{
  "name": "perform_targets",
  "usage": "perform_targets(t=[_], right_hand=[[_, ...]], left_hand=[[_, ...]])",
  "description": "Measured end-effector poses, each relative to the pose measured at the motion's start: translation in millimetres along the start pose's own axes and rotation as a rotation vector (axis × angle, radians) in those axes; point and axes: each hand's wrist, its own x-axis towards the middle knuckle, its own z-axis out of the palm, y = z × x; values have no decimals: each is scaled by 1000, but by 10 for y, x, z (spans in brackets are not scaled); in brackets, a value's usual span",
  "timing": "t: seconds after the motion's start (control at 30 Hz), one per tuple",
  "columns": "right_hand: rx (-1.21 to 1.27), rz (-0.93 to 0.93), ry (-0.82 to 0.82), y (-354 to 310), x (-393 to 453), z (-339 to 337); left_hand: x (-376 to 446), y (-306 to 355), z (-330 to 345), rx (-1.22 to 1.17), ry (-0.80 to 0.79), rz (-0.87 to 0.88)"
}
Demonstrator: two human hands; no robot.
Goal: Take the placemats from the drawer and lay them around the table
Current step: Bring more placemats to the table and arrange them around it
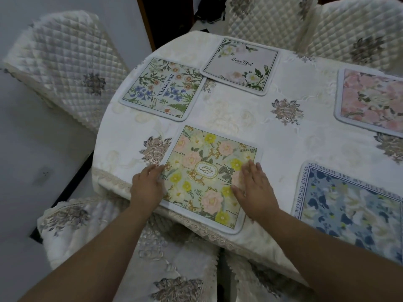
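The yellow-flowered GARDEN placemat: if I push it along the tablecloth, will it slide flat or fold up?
The GARDEN placemat lies flat with a thick rounded border, so it probably slides in one piece. It looks thin, likely light and somewhat bendable when lifted. Its near corner overhangs the table edge, so it could droop there.

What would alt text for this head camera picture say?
Two hands, left hand and right hand, press flat on a yellow-flowered placemat at the near edge of a cloth-covered table. Four other floral placemats lie around it.
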Motion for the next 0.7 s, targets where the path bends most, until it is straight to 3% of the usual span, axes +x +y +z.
perform_targets(t=[0.07,0.23,0.37,0.53,0.7], right_hand=[[-26,-38,-4,11,24,55],[-64,-40,75,-23,-30,101],[-73,-45,110,20,-45,169],[-91,-49,127,26,-20,204],[-113,-46,146,55,25,218]], left_hand=[[-31,64,64,150,11,10],[80,456,359,280,-96,376],[383,979,639,334,-150,500],[992,1334,740,362,-128,471],[1339,1181,633,321,-52,400]])
